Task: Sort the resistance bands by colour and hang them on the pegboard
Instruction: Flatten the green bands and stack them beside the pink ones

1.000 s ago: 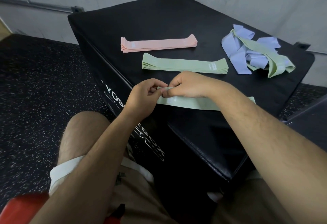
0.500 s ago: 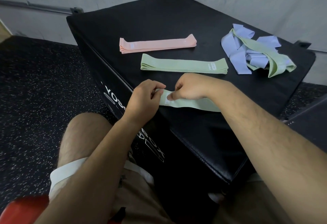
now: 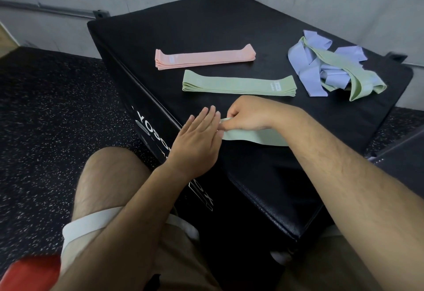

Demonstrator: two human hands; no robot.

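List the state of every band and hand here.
Pink stack: folded flat on the box.
Green stack: folded flat, beside pink, apart.
Loose green band: lying flat, one end pinched.
Blue-green pile: tangled, unsorted.
Left hand: fingers straight, at band's end.
Right hand: pinching that end.

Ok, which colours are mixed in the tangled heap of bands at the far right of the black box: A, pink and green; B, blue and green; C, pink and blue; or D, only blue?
B: the tangled heap holds pale blue bands with a green one looped through them, while the pink stack lies flat and apart to its left.
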